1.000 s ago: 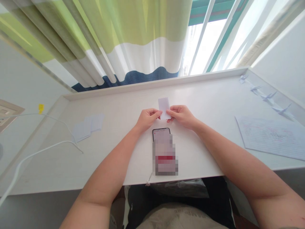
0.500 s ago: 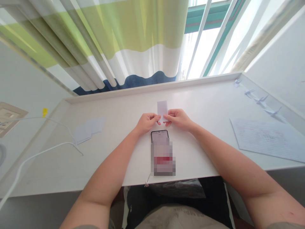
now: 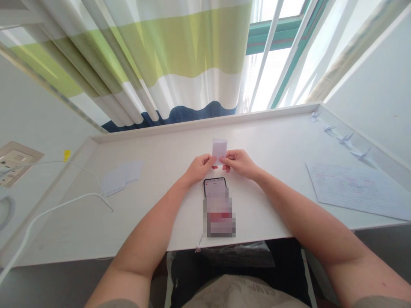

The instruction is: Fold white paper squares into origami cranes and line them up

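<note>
A small white sheet of paper, with a fold showing near its top, is held upright over the desk. My left hand pinches its lower left corner between thumb and fingers. At the lower right corner, my right hand grips it the same way. Just below both hands lies a phone with its screen lit and mostly blurred out. A short cord hangs from the phone's lower left corner.
Loose white paper pieces lie on the desk at left, beside a white cable. Several folded paper shapes line the right edge, above a written sheet stack. A curtain hangs behind.
The paper looks shorter and shows a fold near its top edge. Both hands stay at its lower corners. The whole view has shifted slightly.
</note>
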Tool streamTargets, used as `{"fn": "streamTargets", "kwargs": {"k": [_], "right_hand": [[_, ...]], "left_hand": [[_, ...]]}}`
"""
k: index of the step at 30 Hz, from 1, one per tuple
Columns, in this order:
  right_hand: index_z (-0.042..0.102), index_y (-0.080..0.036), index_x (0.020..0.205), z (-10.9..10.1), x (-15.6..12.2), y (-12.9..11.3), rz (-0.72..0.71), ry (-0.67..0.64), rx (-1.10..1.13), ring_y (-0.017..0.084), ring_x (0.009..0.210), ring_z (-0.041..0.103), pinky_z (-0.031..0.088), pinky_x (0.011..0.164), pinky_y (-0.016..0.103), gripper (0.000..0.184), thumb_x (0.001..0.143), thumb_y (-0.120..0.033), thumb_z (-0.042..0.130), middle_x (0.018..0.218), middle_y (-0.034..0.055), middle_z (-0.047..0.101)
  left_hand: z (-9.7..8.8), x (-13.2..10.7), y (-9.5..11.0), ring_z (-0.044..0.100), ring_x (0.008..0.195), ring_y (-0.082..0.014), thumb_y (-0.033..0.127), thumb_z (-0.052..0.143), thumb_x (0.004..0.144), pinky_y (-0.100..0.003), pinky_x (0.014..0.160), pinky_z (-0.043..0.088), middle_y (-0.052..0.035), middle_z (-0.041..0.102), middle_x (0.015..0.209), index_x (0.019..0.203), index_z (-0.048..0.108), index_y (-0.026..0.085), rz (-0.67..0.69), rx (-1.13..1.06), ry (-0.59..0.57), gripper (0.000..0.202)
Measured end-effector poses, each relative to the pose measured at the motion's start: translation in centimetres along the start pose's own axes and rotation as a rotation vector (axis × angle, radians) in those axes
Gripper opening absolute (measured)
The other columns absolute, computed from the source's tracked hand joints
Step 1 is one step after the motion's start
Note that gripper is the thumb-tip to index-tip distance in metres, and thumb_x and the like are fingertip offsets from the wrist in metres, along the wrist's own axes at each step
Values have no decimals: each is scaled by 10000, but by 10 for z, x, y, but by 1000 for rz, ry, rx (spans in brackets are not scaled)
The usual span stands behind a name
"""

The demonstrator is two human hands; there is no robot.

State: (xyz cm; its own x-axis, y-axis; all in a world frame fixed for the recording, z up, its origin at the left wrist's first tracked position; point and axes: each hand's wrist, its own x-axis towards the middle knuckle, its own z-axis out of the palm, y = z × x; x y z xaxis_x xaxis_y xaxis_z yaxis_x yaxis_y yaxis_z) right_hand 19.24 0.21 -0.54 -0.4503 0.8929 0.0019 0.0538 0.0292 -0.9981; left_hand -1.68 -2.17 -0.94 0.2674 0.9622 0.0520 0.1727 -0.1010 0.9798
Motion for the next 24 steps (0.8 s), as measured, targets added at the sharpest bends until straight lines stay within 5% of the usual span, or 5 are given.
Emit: {"fn": "streamTargets", "kwargs": {"k": [8,12,24], "right_hand": [[729,-175,847,8,1,3,-23,25,-28,151,588,652,541,592,287,633,754,-799,782,694,34,727],[673,-196,718,9,2,5,-81,178,-86,155,582,621,507,555,284,676,760,-870,716,648,33,690],[622,-210,634,7,3,-1,-115,227,-34,160,536,603,503,515,293,720,729,-919,700,577,29,644]], "left_hand": [[3,-3,-4,388,485,-101,717,591,947,-274,508,304,-18,643,630,715,637,183,-53,154,16,584],[3,-5,-3,460,496,-114,690,607,948,-270,516,348,-34,679,633,687,630,185,-89,154,-78,569],[1,-8,2,502,506,-117,704,624,934,-251,511,371,-48,700,641,709,641,180,-98,132,-177,571]]}}
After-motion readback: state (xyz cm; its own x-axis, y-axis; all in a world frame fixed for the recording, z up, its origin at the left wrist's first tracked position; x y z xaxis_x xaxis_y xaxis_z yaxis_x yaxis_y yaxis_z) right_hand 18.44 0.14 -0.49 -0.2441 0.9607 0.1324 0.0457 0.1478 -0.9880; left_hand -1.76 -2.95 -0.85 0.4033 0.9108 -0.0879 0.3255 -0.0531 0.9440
